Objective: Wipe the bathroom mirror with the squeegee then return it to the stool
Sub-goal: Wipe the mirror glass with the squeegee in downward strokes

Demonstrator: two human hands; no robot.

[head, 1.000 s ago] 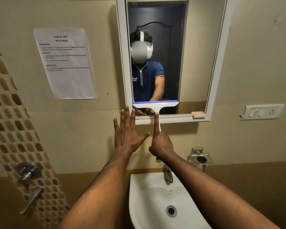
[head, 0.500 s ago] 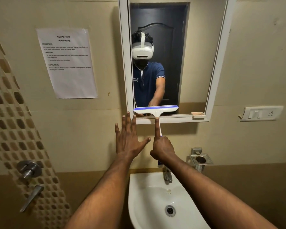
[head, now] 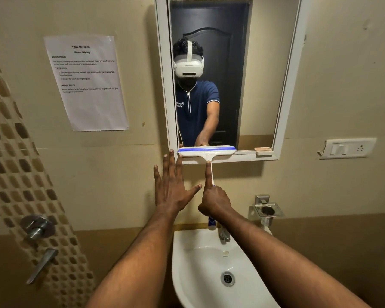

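The white-framed bathroom mirror (head: 265,74) hangs on the beige wall straight ahead. A white squeegee with a blue blade (head: 206,150) lies across the mirror's bottom edge, at the lower left of the glass. My right hand (head: 213,197) grips its handle, index finger stretched up along the shaft. My left hand (head: 172,185) is flat against the wall just left of the squeegee, fingers spread, holding nothing. The stool is not in view.
A white washbasin (head: 182,263) with a chrome tap (head: 223,235) sits directly below my hands. A printed paper sheet (head: 87,83) is stuck left of the mirror. A metal holder (head: 267,210) and a switch plate (head: 347,148) are at the right; shower valves (head: 37,227) at the left.
The squeegee has slid down the glass from a little above the bottom frame to the mirror's lower edge. Both hands moved down slightly with it.
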